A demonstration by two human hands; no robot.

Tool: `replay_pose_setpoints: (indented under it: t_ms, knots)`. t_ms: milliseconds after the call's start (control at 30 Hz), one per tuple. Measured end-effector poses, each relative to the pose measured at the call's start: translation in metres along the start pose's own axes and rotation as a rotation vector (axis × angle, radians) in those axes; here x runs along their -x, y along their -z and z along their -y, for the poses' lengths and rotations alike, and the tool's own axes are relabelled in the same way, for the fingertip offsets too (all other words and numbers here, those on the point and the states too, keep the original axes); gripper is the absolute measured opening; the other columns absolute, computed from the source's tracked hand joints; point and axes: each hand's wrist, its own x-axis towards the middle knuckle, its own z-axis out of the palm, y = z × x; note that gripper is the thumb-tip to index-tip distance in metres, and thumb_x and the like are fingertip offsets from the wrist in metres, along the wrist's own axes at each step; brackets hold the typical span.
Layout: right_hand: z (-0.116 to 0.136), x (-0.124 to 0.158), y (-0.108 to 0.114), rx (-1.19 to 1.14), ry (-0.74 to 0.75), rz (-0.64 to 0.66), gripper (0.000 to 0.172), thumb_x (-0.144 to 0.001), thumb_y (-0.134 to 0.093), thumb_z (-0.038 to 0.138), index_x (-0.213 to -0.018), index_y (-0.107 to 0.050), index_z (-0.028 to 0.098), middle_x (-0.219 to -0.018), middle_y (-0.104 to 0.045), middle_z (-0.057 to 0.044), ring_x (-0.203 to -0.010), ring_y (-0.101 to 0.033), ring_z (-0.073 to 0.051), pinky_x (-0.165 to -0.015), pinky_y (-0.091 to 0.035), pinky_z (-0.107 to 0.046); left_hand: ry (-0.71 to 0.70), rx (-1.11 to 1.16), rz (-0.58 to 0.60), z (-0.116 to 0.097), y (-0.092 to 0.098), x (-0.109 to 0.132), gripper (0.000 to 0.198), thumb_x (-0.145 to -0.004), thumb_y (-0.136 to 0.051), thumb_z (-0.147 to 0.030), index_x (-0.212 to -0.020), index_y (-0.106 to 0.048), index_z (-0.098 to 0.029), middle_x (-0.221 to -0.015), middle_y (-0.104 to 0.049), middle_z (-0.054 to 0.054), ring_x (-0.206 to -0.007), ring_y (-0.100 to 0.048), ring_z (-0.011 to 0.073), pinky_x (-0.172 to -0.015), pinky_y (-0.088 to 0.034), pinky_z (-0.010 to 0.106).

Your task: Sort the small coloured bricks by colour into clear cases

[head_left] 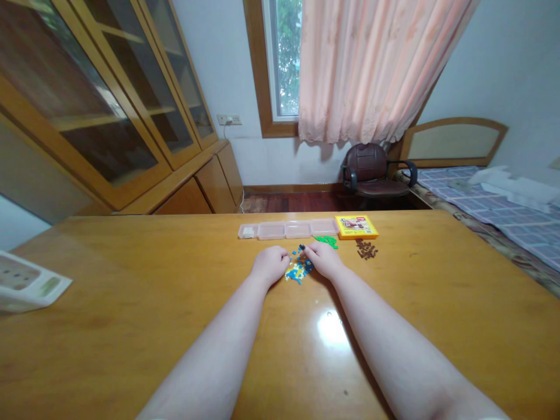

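A mixed pile of small blue, yellow and cream toy bricks [296, 272] lies on the wooden table between my two hands. My left hand [270, 263] rests at the pile's left side, fingers curled together; whether anything is in them is too small to see. On the other side, my right hand [324, 258] pinches a small black brick [302, 247] between thumb and finger, just above the pile's far edge. Just beyond my right hand is a heap of green bricks [328, 240], partly covered by it. Brown bricks [366, 249] form a separate heap farther right.
Behind the bricks stands a row of clear plastic trays [297, 229], the leftmost with a whitish item inside. A yellow box [357, 227] adjoins them at the right. A white plastic holder [32, 283] sits at the table's left edge. An office chair [371, 169] stands beyond the table.
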Motion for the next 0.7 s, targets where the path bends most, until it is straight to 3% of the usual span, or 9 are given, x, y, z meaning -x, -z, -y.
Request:
replay_pose_setpoints:
  t_ms: [300,500,700]
  knots:
    - [0.0008,0.0001,0.0008,0.013,-0.01,0.019,0.042,-0.092,-0.041,0.039,-0.078,-0.075,0.02,-0.08,-0.07,-0.005,-0.078,-0.062,-0.016,-0.071,-0.04,-0.024,0.027,0.081,-0.041,0.001,-0.0018,-0.0009,0.03,-0.082,-0.044,-0.027,-0.09,-0.073,-0.025,-0.099,-0.071,0.002,-0.093,-0.062,0.0195,-0.082,-0.046,0.029]
    - [0.0006,-0.0002,-0.0004,0.072,0.024,0.058,0.04,-0.092,-0.041,0.039,-0.081,-0.075,0.02,-0.079,-0.069,-0.005,-0.076,-0.061,-0.016,-0.067,-0.039,-0.023,0.037,0.07,0.0,0.0007,-0.002,-0.0012,0.031,-0.083,-0.044,-0.026,-0.096,-0.073,-0.026,-0.105,-0.07,0.002,-0.099,-0.061,0.0198,-0.086,-0.045,0.029]
    - [0.0014,-0.0003,0.0004,0.068,-0.047,0.01,0.046,-0.093,-0.038,0.045,-0.083,-0.073,0.018,-0.078,-0.07,-0.007,-0.075,-0.061,-0.017,-0.062,-0.038,-0.024,0.029,-0.019,-0.008,0.0005,-0.0011,-0.0006,0.029,-0.082,-0.043,-0.028,-0.079,-0.072,-0.023,-0.09,-0.071,0.004,-0.087,-0.062,0.0199,-0.074,-0.044,0.027]
